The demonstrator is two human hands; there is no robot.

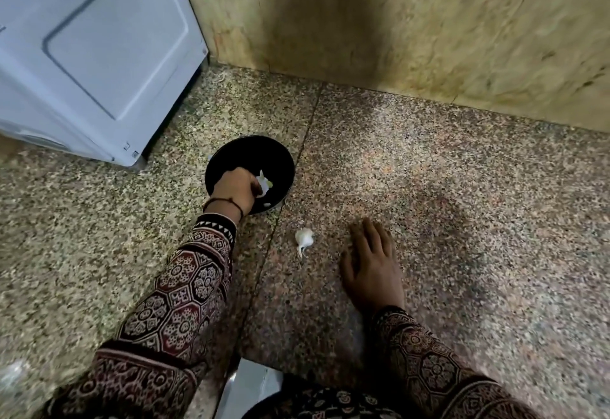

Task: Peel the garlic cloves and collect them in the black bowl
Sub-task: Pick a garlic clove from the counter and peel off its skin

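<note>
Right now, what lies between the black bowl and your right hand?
One white garlic piece on the floor, touching neither black bowl nor right hand; head view.

The left hand [236, 189] covers the near left rim of the black bowl [260, 151], and its fingertips are hidden among white pieces [264, 184] too small to tell as cloves or peel. The white appliance [92, 55] at far left is cut off by the left and top edges. A shiny metal thing [247, 385] at the near edge is cut off and partly covered by patterned cloth [317, 400].
</note>
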